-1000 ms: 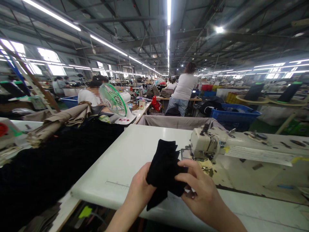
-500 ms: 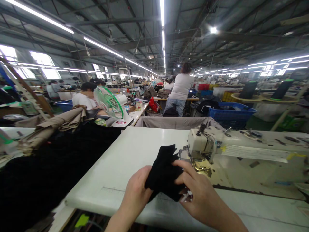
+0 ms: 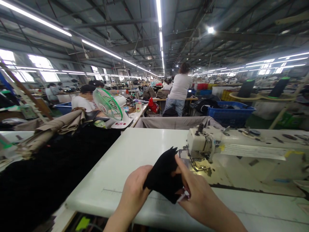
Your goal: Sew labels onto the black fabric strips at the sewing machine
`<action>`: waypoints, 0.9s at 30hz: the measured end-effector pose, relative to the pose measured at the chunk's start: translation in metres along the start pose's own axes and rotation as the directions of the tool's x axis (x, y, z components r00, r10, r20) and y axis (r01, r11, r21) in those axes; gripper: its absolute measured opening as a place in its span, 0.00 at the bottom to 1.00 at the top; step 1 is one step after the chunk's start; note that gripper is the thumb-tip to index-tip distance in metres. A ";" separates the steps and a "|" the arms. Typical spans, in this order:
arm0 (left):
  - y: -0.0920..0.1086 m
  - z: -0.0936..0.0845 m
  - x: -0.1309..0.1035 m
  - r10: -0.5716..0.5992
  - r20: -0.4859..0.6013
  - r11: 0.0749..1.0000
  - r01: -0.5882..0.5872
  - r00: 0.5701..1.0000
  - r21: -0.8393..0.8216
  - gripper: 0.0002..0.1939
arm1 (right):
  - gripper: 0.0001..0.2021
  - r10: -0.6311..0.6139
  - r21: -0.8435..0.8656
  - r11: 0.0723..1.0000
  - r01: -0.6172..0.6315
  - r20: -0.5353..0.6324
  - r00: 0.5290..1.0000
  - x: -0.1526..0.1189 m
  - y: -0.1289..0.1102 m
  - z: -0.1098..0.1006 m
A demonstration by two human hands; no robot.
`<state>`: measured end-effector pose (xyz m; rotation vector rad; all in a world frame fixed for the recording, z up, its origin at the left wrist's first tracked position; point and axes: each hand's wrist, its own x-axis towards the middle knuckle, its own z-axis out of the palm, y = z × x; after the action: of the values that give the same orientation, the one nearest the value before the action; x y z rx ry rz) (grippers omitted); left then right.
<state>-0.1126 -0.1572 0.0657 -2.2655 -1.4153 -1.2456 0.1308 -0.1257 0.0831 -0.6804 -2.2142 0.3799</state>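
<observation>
Black fabric pieces [image 3: 164, 174], seemingly layered, are held above the pale worktable [image 3: 103, 170]. My left hand [image 3: 137, 183] is closed on their left edge, its fingers partly hidden behind the cloth. On the right side, my right hand [image 3: 190, 187] grips the same cloth, its index finger lying along the upper right edge. A small whitish item [image 3: 185, 194] shows at the right fingers, too small to identify. Just beyond the right hand is the sewing machine [image 3: 202, 145], with its metal plate beside the cloth.
A large heap of black cloth [image 3: 60, 167] lies left of the table. Behind stand a green and white fan [image 3: 108, 104], a grey cloth-lined bin [image 3: 173, 122] and a blue basket [image 3: 229, 112]. A person in white [image 3: 180, 87] stands farther back, and others sit around.
The right index finger has straightened along the cloth's upper edge. The fabric's top has shifted and its separate corners have drawn closer together. My left hand has barely moved.
</observation>
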 end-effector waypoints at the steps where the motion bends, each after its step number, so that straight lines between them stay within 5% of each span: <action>1: -0.001 -0.001 0.000 0.028 -0.003 0.999 -0.028 1.000 0.024 0.13 | 0.54 -0.004 -0.017 1.000 0.004 0.006 1.000 0.001 -0.001 -0.001; 5: -0.004 -0.006 0.002 0.083 0.010 0.993 -0.083 0.997 0.080 0.16 | 0.49 -0.018 -0.060 0.998 0.020 0.024 1.000 0.005 -0.002 -0.001; 15: -0.001 -0.012 -0.001 0.017 -0.069 0.996 -0.011 0.997 0.085 0.16 | 0.31 -0.217 -0.155 0.969 0.192 -0.165 0.962 0.007 -0.002 0.007; 20: 0.009 -0.014 0.001 -0.168 0.005 0.981 0.167 0.986 -0.101 0.15 | 0.30 -0.201 -0.153 0.972 0.181 -0.125 0.972 0.005 -0.003 0.007; 23: 0.017 -0.012 -0.002 -0.375 0.130 0.897 0.395 0.918 -0.200 0.17 | 0.31 -0.137 -0.076 0.988 0.133 -0.056 0.989 0.011 -0.006 0.005; 27: 0.022 -0.016 -0.013 -0.555 0.369 0.653 0.665 0.746 -0.363 0.22 | 0.28 -0.121 -0.094 0.988 0.122 0.010 0.993 0.026 -0.007 0.003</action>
<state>-0.1056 -0.1861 0.0713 -2.3475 -2.3429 -1.7304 0.1119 -0.1166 0.1003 -0.5912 -2.2761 0.2162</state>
